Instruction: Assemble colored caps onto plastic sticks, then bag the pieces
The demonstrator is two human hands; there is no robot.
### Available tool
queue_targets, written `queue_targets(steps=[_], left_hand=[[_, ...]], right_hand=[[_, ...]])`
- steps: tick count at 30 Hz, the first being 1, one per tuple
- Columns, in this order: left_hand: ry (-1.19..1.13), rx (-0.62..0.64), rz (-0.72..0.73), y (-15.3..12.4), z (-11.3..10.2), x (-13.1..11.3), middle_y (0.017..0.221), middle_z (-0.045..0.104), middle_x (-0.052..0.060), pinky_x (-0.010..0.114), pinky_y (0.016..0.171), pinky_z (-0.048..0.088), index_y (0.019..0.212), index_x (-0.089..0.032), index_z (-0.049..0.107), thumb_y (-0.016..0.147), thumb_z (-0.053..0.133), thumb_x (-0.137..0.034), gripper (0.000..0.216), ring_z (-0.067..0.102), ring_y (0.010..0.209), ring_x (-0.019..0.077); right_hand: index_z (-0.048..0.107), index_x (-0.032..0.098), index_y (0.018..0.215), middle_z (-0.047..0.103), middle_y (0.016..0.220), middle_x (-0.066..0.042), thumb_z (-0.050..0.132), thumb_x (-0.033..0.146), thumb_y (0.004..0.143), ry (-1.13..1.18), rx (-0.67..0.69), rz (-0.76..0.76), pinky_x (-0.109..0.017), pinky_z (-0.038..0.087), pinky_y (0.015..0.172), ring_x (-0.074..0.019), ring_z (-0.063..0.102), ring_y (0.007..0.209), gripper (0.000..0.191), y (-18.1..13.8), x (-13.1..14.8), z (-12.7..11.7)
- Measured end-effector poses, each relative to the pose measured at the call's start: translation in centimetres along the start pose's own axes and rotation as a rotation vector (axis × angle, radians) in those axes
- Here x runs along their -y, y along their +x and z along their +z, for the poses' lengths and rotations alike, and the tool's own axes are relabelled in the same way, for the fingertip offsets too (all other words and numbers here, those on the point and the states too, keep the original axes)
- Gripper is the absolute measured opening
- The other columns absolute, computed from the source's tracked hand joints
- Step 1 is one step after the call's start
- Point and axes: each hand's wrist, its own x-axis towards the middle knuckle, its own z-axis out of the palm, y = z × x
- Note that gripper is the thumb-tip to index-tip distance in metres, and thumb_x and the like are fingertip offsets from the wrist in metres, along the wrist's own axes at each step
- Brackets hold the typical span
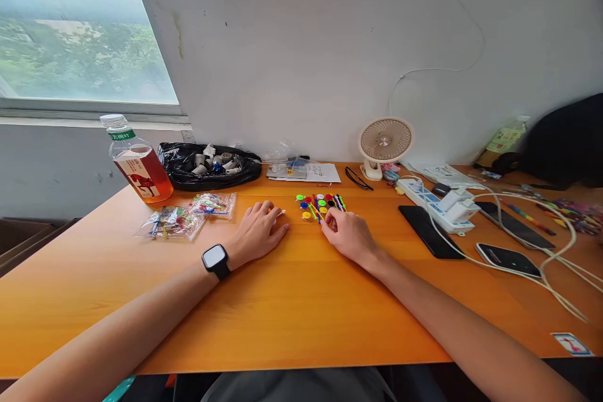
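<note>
A small pile of coloured plastic discs and sticks (319, 203) lies on the orange table (292, 301), near its middle. My right hand (347, 233) rests just in front of the pile, fingers curled and pinched at a stick on its near edge. My left hand (260, 230), with a smartwatch (215, 260) on the wrist, lies palm down to the left of the pile. Its fingers are curled over a small white piece (279, 215) that pokes out at the fingertips.
Two clear bags of coloured parts (188, 216) lie at the left, with a bottle of tea (136, 162) and a black bag of white pieces (210, 166) behind. A small fan (384, 143), glasses, power strip (436, 201), phones (507, 259) and cables crowd the right.
</note>
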Motion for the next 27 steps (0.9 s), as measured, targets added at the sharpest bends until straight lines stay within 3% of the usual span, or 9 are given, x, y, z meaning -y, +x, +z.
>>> queue_targets(steps=[7,14,19,23,27], left_hand=[[-0.085,0.047,0.061,0.1,1.0,0.9,0.146,0.062,0.011,0.049,0.112,0.046,0.142,-0.021,0.058,0.113,0.036,-0.036,0.039,0.054,0.135,0.0311],[-0.025,0.015,-0.034,-0.1,1.0,0.9,0.146,0.062,0.015,0.050,0.106,0.048,0.143,-0.020,0.055,0.111,0.038,-0.029,0.038,0.057,0.131,0.0324],[-0.011,0.001,-0.072,-0.1,1.0,1.1,0.137,0.067,0.016,0.051,0.103,0.048,0.142,-0.019,0.054,0.109,0.042,-0.027,0.036,0.060,0.125,0.0342],[-0.009,-0.073,-0.080,0.1,0.8,1.3,0.147,0.060,0.017,0.054,0.108,0.047,0.145,-0.018,0.052,0.105,0.050,-0.027,0.042,0.054,0.133,0.0368],[-0.111,-0.179,0.065,0.2,0.0,0.4,0.152,0.055,0.017,0.056,0.117,0.043,0.149,-0.018,0.049,0.101,0.057,-0.028,0.050,0.047,0.142,0.0365]], right_hand=[[0.060,0.022,0.086,0.067,0.069,-0.001,0.058,0.029,0.097,0.106,-0.162,-0.073,-0.028,0.032,0.060,-0.0172,0.060,0.061,0.014,0.0,-0.2,-0.6],[0.059,0.021,0.083,0.064,0.069,-0.001,0.056,0.030,0.096,0.469,-0.153,-0.134,-0.026,0.041,0.059,-0.0160,0.057,0.059,0.016,0.4,-0.8,0.1],[0.062,0.020,0.086,0.063,0.068,-0.001,0.056,0.027,0.094,0.454,-0.151,-0.120,-0.027,0.040,0.058,-0.0160,0.055,0.058,0.012,0.7,-1.4,0.5],[0.061,0.020,0.085,0.061,0.066,0.000,0.056,0.025,0.090,0.408,-0.129,-0.078,-0.027,0.036,0.057,-0.0161,0.053,0.057,0.009,0.9,-1.8,0.4],[0.062,0.021,0.084,0.061,0.065,0.000,0.056,0.022,0.086,0.360,-0.095,-0.033,-0.028,0.034,0.058,-0.0162,0.053,0.057,0.007,1.0,-2.3,0.6]])
